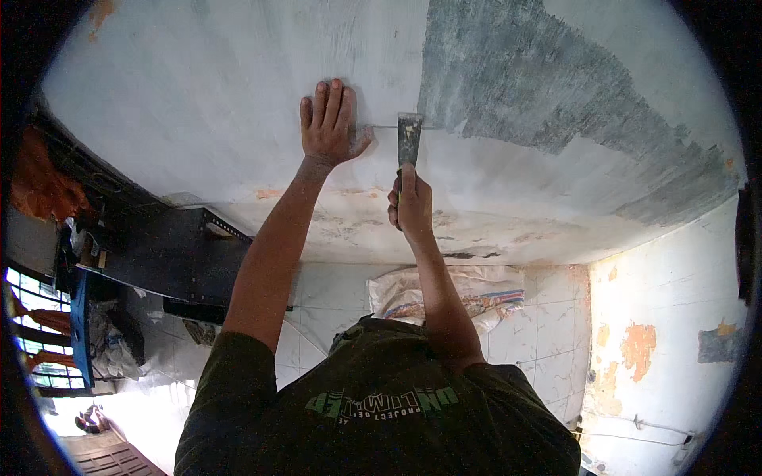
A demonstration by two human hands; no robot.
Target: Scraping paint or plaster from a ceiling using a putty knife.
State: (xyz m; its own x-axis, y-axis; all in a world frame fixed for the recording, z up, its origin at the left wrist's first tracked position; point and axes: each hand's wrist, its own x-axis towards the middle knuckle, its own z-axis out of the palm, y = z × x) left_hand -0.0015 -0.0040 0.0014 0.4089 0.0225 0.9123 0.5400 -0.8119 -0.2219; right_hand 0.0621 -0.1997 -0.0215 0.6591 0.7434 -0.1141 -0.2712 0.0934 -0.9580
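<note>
My left hand (330,125) lies flat against the pale wall (238,89), palm on the surface, fingers pointing up and the thumb out to the side. To its right, my right hand (411,199) grips the handle of a putty knife (409,140), its wide stained metal blade pointing up the wall. The blade lies over a thin dark horizontal line, close to the left edge of a grey rough patch (524,77). Whether the blade edge touches the wall, I cannot tell.
Below, a printed woven sack (488,291) lies on the tiled floor (506,345) at the wall's foot. A black cabinet (161,256) stands at left, with orange cloth (44,178) beyond it. The right side wall (673,285) has peeling paint and a cable (631,437).
</note>
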